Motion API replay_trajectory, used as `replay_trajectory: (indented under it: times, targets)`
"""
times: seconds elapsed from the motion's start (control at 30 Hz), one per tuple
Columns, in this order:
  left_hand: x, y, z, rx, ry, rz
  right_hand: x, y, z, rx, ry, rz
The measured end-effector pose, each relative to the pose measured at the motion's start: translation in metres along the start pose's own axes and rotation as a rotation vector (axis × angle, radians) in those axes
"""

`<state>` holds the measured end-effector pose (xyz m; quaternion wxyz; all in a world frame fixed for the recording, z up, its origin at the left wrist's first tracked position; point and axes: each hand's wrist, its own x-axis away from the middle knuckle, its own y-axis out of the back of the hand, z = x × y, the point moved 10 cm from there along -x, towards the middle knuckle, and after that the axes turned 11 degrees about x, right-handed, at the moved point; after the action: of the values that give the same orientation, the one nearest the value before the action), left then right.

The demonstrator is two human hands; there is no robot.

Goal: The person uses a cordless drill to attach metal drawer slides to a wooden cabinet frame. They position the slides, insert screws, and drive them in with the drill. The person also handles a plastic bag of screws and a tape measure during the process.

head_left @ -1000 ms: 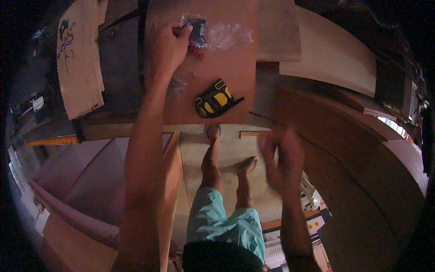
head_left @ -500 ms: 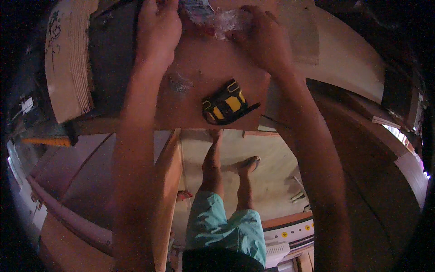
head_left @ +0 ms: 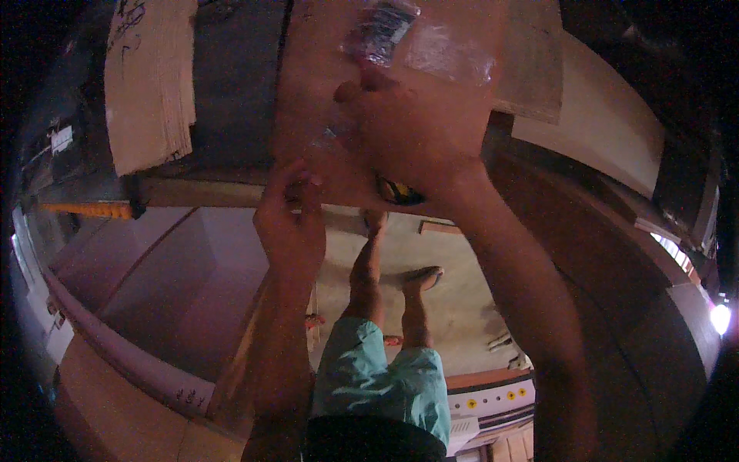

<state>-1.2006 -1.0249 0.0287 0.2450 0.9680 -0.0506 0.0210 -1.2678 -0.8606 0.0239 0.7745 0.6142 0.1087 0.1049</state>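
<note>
My left hand [head_left: 292, 219] is at the near edge of the brown board [head_left: 304, 85], its fingers curled in; what they hold, if anything, cannot be made out. Over the board, my right hand [head_left: 412, 135] is blurred, with its fingers pointing left. Beside those fingers is a crumpled scrap of clear plastic [head_left: 329, 137]; whether they grip it is unclear. Farther back lie a clear plastic packet with dark contents [head_left: 389, 31] and a flat clear plastic piece [head_left: 450, 54]. A black-and-yellow tool [head_left: 398, 191] shows partly from under my right hand.
Stacked cardboard sheets [head_left: 150, 92] stand at the left and a pale brown panel [head_left: 593, 115] at the right. Below the bench edge are the floor [head_left: 469, 289], my legs and a white-and-black panel with yellow marks [head_left: 493, 400].
Both hands have come back toward me from the plastic at the far end. My right hand now covers most of the black-and-yellow tool; my left hand is at the board's near edge.
</note>
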Motion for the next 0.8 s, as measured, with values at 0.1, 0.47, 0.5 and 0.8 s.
replay_trajectory:
  times: [0.1, 0.47, 0.5, 0.8]
  targets:
    - [-0.008, 0.002, -0.004, -0.035, -0.246, -0.054, -0.004, -0.009, 0.025, 0.028, 0.107, -0.028]
    - [-0.022, -0.064, -0.007, 1.022, 0.424, -0.169, 0.017, 0.031, -0.046, -0.812, -0.275, 0.117]
    - [-0.020, -0.062, -0.015, 1.025, 0.432, -0.177, 0.022, 0.028, -0.052, -0.962, -0.344, 0.094]
    - [-0.029, -0.031, -0.108, 0.671, 0.128, -0.095, 0.060, 0.087, -0.065, -1.537, -0.548, -0.010]
